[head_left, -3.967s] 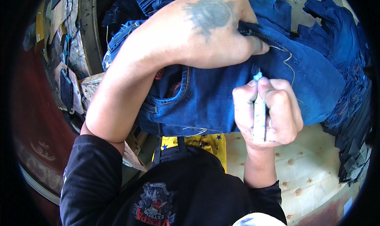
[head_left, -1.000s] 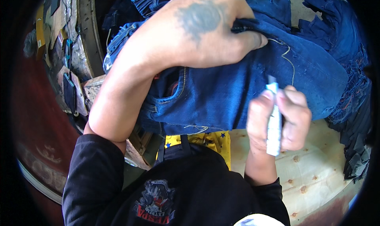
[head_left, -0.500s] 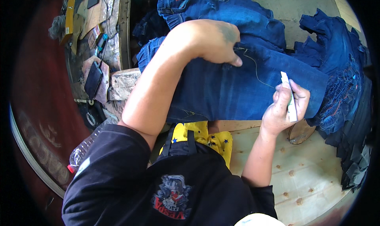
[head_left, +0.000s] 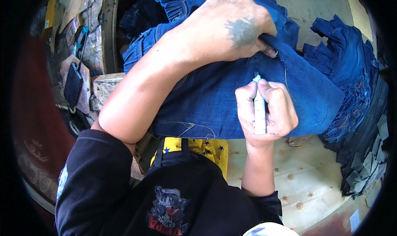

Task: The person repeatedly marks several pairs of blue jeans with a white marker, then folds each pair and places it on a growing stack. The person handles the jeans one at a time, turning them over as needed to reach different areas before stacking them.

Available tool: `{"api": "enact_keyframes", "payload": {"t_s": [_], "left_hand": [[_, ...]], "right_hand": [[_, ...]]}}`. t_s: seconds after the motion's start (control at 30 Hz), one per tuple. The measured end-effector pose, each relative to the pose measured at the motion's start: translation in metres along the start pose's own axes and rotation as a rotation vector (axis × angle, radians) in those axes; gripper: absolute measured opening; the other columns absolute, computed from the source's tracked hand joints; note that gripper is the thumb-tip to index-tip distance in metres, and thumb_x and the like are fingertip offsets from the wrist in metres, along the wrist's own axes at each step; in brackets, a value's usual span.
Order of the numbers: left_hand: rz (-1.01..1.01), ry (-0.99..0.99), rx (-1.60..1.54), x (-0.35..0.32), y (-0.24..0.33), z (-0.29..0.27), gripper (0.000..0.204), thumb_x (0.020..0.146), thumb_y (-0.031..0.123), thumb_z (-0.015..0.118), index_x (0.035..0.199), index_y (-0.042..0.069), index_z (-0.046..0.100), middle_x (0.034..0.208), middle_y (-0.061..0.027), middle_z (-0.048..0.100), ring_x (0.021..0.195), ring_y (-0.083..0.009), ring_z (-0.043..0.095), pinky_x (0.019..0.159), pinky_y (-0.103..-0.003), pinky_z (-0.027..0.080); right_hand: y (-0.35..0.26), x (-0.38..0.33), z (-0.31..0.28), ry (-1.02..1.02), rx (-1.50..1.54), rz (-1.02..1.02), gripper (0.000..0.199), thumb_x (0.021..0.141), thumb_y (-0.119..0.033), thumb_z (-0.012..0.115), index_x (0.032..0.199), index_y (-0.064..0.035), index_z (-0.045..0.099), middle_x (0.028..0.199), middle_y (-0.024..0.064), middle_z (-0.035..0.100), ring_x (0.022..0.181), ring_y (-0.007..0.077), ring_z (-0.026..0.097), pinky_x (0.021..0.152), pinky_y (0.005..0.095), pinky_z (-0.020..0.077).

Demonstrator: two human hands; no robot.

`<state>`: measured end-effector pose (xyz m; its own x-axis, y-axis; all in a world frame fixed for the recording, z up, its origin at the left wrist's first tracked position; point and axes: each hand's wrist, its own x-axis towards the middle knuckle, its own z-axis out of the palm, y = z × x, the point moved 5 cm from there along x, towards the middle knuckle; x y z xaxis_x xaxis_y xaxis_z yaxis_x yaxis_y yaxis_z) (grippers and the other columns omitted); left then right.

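Blue denim trousers [head_left: 211, 99] lie stretched across in front of me, one leg running to the right. My left hand [head_left: 248, 27] reaches over them with its back up. Its thumb and fingers are closed on a pinched-up fold of the denim. Just below, my right hand [head_left: 277, 106] grips a slim white cutter [head_left: 259, 110] upright, its short dark tip pointing at the cloth near my left thumb. Whether the tip touches the denim, I cannot tell. A pale loose thread [head_left: 286, 77] trails over the leg beside my right hand.
More denim [head_left: 285, 19] is heaped behind. Frayed denim pieces [head_left: 351, 83] and dark cloth scraps [head_left: 364, 161] hang at the right. At left a worn wooden bench [head_left: 99, 50] bears a dark phone [head_left: 73, 85] and a cable. Pale plywood [head_left: 308, 182] lies below right.
My right hand has moved left, and the cutter's tip is now near my left thumb. My left hand has shifted right and now lifts a fold of the denim.
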<state>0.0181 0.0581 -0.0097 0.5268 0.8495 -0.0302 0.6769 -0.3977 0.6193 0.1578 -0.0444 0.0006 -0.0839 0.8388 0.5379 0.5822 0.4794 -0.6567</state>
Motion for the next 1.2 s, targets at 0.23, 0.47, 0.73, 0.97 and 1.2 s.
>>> {"api": "enact_keyframes", "payload": {"t_s": [0.23,0.47,0.73,0.97,1.2], "left_hand": [[-0.036,-0.043,-0.068,-0.002,0.005,-0.007,0.021,0.088,0.026,0.083,0.094,0.006,0.081,0.085,-0.0207,0.076,0.087,-0.0419,0.076,0.079,-0.051,0.06],[-0.002,0.061,-0.099,0.002,-0.003,0.001,0.022,0.088,0.025,0.083,0.095,0.005,0.081,0.086,-0.0209,0.076,0.089,-0.0414,0.076,0.079,-0.049,0.06],[-0.014,0.019,-0.094,0.001,-0.002,-0.001,0.025,0.087,0.025,0.084,0.097,0.003,0.082,0.088,-0.0223,0.076,0.091,-0.0413,0.076,0.081,-0.049,0.06],[-0.078,-0.05,-0.145,0.004,-0.005,-0.001,0.023,0.088,0.023,0.084,0.096,0.002,0.081,0.089,-0.0231,0.076,0.091,-0.0423,0.076,0.082,-0.049,0.06],[-0.044,0.026,-0.069,0.0,0.011,-0.008,0.022,0.088,0.022,0.084,0.096,0.002,0.081,0.09,-0.0238,0.076,0.092,-0.0424,0.076,0.083,-0.048,0.061]], "right_hand": [[0.003,0.003,0.001,-0.141,-0.047,0.116,0.015,0.077,0.01,0.076,0.085,0.0023,0.067,0.07,0.0138,0.064,0.056,0.0261,0.065,0.053,0.0337,0.0536],[0.009,0.0,0.001,-0.074,-0.047,0.19,0.014,0.076,0.012,0.072,0.083,0.0027,0.065,0.069,0.0136,0.062,0.054,0.0264,0.063,0.051,0.0323,0.0513],[0.007,-0.001,0.001,-0.004,0.026,0.137,0.013,0.077,0.012,0.073,0.082,0.0036,0.064,0.067,0.0139,0.059,0.052,0.0266,0.062,0.049,0.032,0.0499],[0.006,-0.002,0.005,-0.068,-0.028,0.122,0.014,0.076,0.012,0.072,0.08,0.0028,0.062,0.065,0.0119,0.058,0.051,0.0236,0.06,0.049,0.0311,0.0492],[0.009,-0.002,0.003,-0.031,-0.056,0.115,0.015,0.075,0.012,0.073,0.083,0.0029,0.064,0.066,0.0116,0.059,0.049,0.0237,0.058,0.048,0.0311,0.0481]]}}
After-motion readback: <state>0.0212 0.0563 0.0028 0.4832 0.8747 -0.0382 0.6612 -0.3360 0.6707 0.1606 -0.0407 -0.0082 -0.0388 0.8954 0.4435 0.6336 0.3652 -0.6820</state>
